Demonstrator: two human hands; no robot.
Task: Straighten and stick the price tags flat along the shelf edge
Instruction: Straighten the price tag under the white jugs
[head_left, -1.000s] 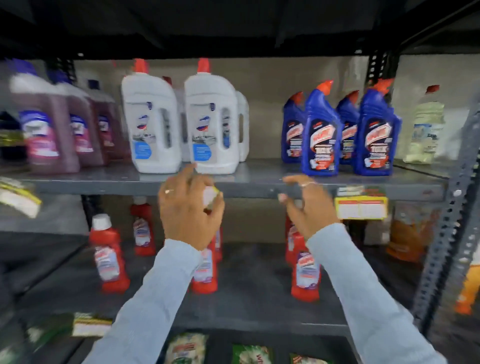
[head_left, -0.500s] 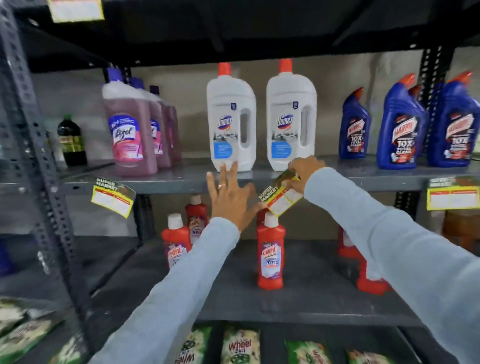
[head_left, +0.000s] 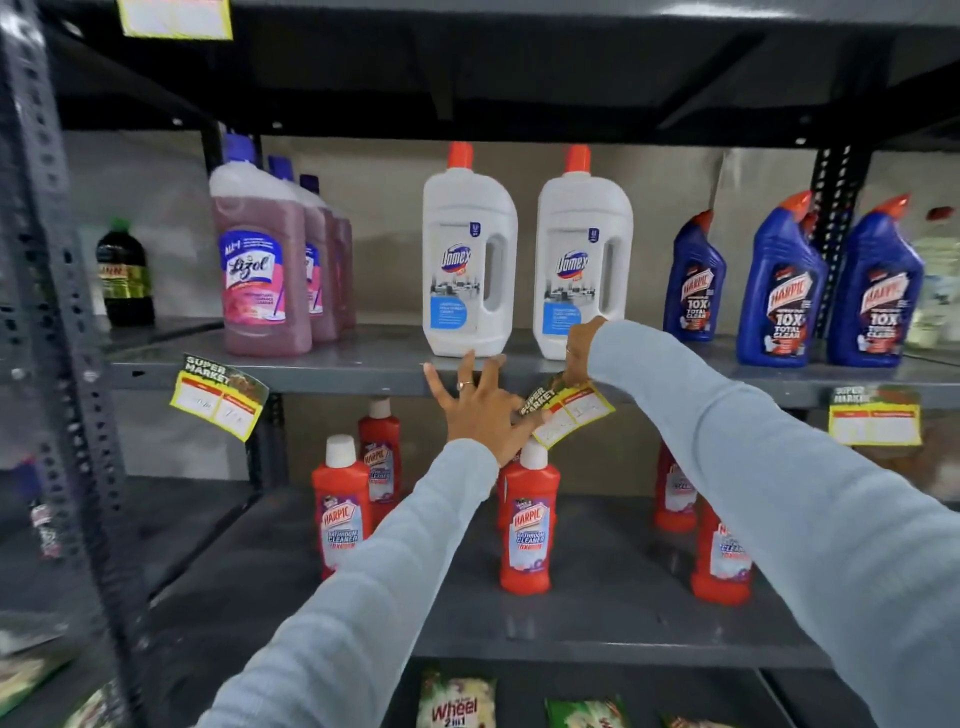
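Yellow price tag (head_left: 566, 410) hung tilted off the grey shelf edge (head_left: 332, 375) below two white bottles (head_left: 470, 260), right hand (head_left: 582, 353) pinched its top corner, left hand (head_left: 480, 410) spread wide, thumb touching the tag's left edge, bare shelf edge left of the fingers, second crooked tag (head_left: 218, 397) far left.

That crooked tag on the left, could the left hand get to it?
Probably yes: the crooked tag hangs off the open shelf edge, nothing in front, and the left hand is spread open, free.
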